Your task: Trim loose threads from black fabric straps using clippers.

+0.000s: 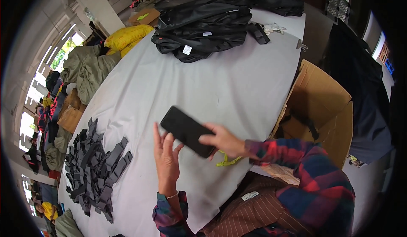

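right hand (224, 141) grip closed on black phone (187, 131) | left hand (166, 158) open beside | table (220, 84) edge near

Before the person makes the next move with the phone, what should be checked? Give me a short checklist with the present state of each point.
1. Right hand grips the phone: ok, fingers wrap its lower end.
2. Left hand is free: ok, open palm beside the phone, holding nothing.
3. Phone is above the table, not past its edge: ok.
4. Phone screen is on: cannot tell, it shows only dark.
5. Strap pile is apart from the hands: ok, it lies to the left.
6. Yellow-green cord under the right wrist is loose: cannot tell.
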`<state>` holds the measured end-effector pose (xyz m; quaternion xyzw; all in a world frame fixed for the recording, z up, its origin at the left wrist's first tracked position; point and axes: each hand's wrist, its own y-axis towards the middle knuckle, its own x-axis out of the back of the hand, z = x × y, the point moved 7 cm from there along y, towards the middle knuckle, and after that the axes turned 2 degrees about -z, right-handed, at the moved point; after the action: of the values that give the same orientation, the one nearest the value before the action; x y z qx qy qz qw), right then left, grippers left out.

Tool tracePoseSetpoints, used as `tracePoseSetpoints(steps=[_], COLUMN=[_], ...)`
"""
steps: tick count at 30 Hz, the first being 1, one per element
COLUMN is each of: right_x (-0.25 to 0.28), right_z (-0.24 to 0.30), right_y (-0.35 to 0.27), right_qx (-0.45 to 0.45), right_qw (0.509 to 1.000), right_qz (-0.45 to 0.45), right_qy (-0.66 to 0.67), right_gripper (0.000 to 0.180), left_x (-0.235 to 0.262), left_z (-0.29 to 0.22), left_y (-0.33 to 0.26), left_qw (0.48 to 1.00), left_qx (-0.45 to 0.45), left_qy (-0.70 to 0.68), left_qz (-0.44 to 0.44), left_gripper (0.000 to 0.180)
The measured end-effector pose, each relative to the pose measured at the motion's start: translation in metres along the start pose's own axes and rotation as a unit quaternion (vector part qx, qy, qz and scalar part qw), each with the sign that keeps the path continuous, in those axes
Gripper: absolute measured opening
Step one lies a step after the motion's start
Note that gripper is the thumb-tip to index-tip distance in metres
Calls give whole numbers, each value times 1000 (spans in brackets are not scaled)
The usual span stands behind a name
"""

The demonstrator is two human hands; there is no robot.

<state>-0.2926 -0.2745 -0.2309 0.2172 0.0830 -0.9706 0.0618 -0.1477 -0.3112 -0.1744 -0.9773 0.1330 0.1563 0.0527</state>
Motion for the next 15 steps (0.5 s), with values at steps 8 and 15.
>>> tracePoseSetpoints(steps=[8, 15], right_x=[247, 443], right_z=[82, 71], right_y=[67, 113], right_qx=[141, 93], right_qw=[953, 924], right_qz=[-268, -368], right_qy=[-25, -45], right_gripper=[30, 33], left_x=[114, 299], left_z=[24, -23], left_y=[11, -19], left_qw=[870, 741], left_qx=[-78, -130], left_qy=[486, 619], left_qz=[-40, -225], left_gripper=[48, 43])
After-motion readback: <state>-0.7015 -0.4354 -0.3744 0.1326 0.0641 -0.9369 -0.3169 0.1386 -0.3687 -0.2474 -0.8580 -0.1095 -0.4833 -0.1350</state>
